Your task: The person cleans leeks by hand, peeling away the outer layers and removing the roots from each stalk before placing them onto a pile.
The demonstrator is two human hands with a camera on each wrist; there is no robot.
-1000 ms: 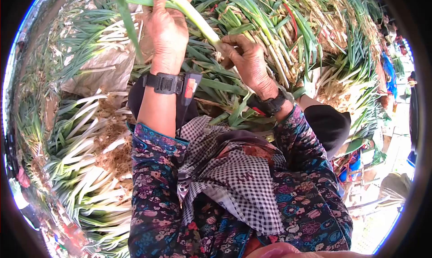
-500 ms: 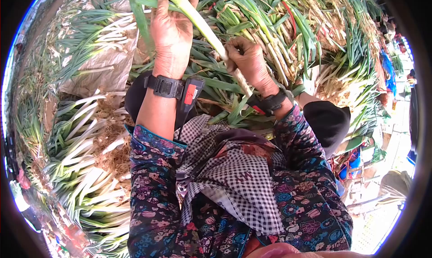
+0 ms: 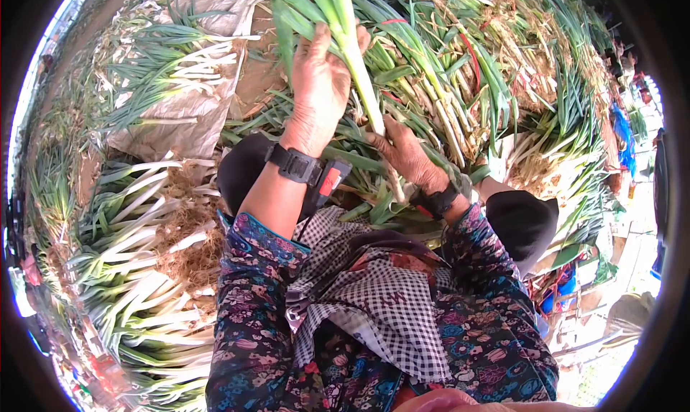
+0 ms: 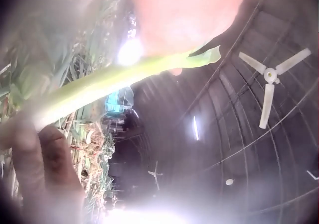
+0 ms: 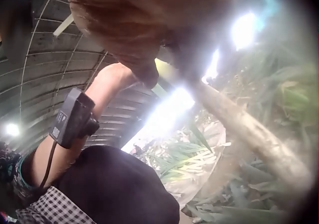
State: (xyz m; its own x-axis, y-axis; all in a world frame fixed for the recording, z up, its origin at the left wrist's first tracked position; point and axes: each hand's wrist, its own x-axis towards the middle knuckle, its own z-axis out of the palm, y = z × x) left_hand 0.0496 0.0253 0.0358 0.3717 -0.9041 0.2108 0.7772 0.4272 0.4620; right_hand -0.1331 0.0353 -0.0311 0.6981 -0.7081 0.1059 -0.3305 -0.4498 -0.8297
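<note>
A long green onion (image 3: 365, 81) slants in front of the person, green leaves at the top and a pale stalk lower down. The left hand (image 3: 321, 92) grips it by its green upper part, thumb on the near side and fingertips showing beyond it. Lower down, the right hand (image 3: 408, 153) pinches the pale stalk between thumb and fingers. A dull brownish length of stalk (image 5: 249, 129) runs on below that hand in the right wrist view. In the left wrist view the bright green stem (image 4: 109, 82) stretches between both hands.
Rooted green onions (image 3: 144, 246) lie in rows at the left, with more on a pale sheet (image 3: 201, 117) behind. Bundles with red ties (image 3: 438, 103) are heaped at the back right. Loose leaves lie between the person's dark-clad knees (image 3: 521, 221). A checked cloth (image 3: 388, 304) covers the lap.
Both hands and the green onion have moved right and closer to the body. The onion stands steeper in view. The right hand has come down, with its fingers less curled than before.
</note>
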